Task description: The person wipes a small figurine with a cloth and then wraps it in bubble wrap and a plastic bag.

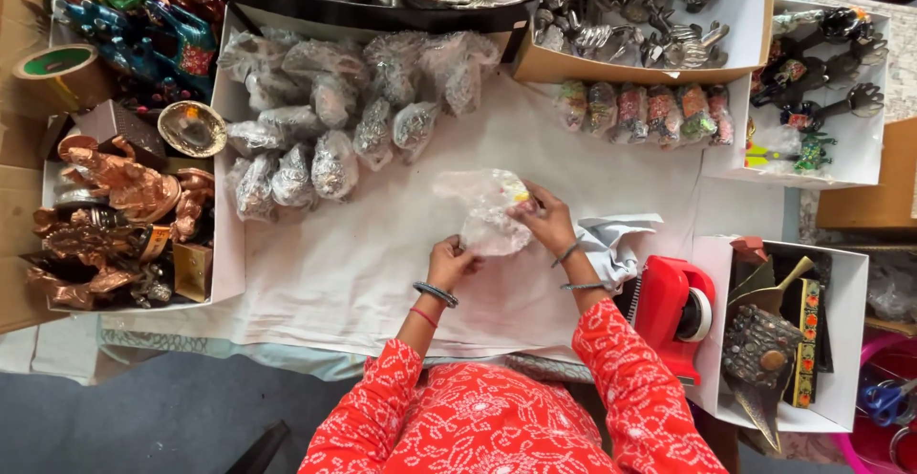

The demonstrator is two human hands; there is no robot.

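Both hands hold clear plastic wrap above white cloth on tabletop. Left hand fingers pinch lower edge; right hand fingers grip upper right side. Best keep wrap taut, edges aligned. Red tape dispenser near right.

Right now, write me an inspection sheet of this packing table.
Surface: white cloth covers the table.
Job's things: clear bubble wrap piece held above the cloth.
Clutter: wrapped bundles, red tape dispenser, crumpled paper, copper figurines, tray of metal pieces.
Hands: left hand grips the wrap's lower edge; right hand grips its right side.
Cables: nothing seen.
Surroundings: scissors in a pink tub, far right.
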